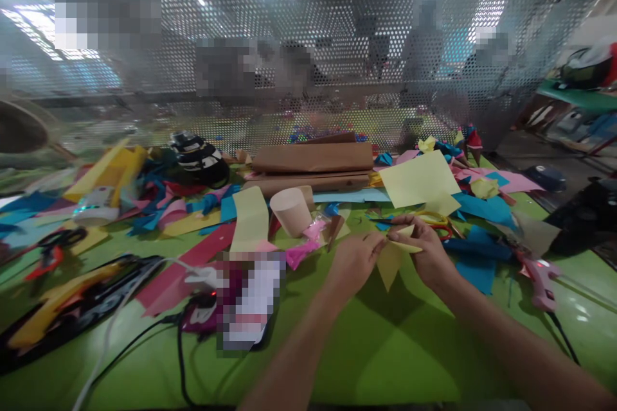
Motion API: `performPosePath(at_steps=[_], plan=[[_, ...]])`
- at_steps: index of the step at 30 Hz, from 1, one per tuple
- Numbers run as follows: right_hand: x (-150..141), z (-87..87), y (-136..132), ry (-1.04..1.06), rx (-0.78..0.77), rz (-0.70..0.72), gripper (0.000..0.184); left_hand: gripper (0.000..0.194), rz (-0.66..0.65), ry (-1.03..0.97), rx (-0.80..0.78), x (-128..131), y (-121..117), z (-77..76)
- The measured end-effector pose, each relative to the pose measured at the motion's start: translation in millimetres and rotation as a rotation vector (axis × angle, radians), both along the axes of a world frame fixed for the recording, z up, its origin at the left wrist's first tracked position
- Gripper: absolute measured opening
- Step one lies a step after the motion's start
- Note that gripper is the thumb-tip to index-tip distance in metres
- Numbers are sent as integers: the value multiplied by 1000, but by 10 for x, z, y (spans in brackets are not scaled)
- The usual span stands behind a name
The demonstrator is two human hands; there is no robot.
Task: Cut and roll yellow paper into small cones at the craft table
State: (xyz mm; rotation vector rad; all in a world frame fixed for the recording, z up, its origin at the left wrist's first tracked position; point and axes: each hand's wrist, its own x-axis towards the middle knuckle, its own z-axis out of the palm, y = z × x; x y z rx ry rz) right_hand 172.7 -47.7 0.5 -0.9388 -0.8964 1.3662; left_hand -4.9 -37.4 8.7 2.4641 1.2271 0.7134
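Note:
Both of my hands hold a small piece of pale yellow paper (389, 266) over the green table (385, 353). Its lower end hangs down in a point, and a folded edge sticks out to the right. The fingers of my left hand (355, 260) pinch it at its upper left. My right hand (424, 250) grips it from the right, fingertips close to those of the left. Just behind the right hand lie yellow-handled scissors (434, 218), partly hidden. A pink twist of paper (306, 244) rests left of my left hand.
Brown paper rolls (313, 158) lie at the back before a perforated metal screen (337, 64). A beige tape roll (290, 210), a phone (253, 302) and cables are on the left. At right are a pink glue gun (540, 279) and blue paper scraps (477, 263).

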Motion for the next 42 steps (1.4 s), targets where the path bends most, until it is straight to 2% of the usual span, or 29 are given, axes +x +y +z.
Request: performPosePath(at_steps=[7,12,19,24,35,42], plan=[[2,7,8,-7,10,-4,43,33,11,8,12,-1,3,5],[-14,22,-10,23,-85,52,35,33,32,68,62,-4,8,4],[-51,-12,-22,77,-237,40,29,28,14,145,117,23,-10,-21],[-22,-19,-16,99,-204,90,28,29,24,154,108,37,-19,-4],[39,-8,23,-22,-49,101,27,31,60,104,94,28,-14,6],[36,-4,20,-16,-68,94,29,34,86,42,69,14,-14,-12]])
